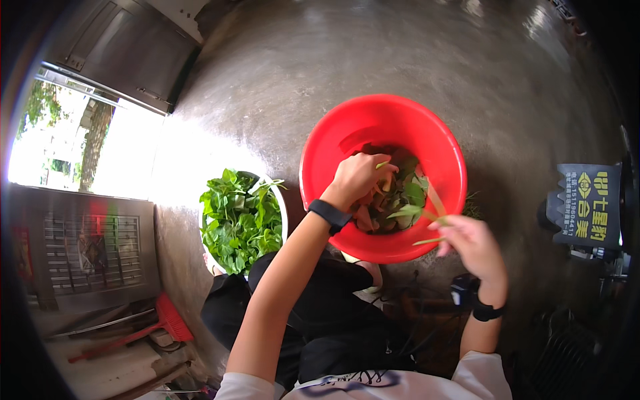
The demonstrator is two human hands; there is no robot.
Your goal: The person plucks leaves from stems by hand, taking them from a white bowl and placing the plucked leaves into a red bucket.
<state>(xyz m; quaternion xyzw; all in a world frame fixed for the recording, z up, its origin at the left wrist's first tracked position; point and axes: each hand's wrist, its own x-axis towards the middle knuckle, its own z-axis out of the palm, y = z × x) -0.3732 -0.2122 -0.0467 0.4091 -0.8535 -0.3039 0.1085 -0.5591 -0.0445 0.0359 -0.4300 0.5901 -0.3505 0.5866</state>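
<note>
A red plastic basin (321, 144) stands on the floor in front of me, with loose leaves and stems (400, 193) in its bottom. My left hand (363, 177) reaches over the basin, fingers curled, a small green bit of stem showing at them. Past the basin's near right rim, my right hand (470, 245) pinches a leafy green stem (415, 211) whose leaf hangs over the basin. To the left of the basin, a white tub (284, 217) is heaped with fresh green leaves (241, 217).
A red broom (170, 320) lies at the lower left beside a metal grille door (93, 253). Bright light enters through a doorway (100, 140). On the right, a dark printed bag or cover (590, 203) stands near dark equipment. My legs flank the basin's near side.
</note>
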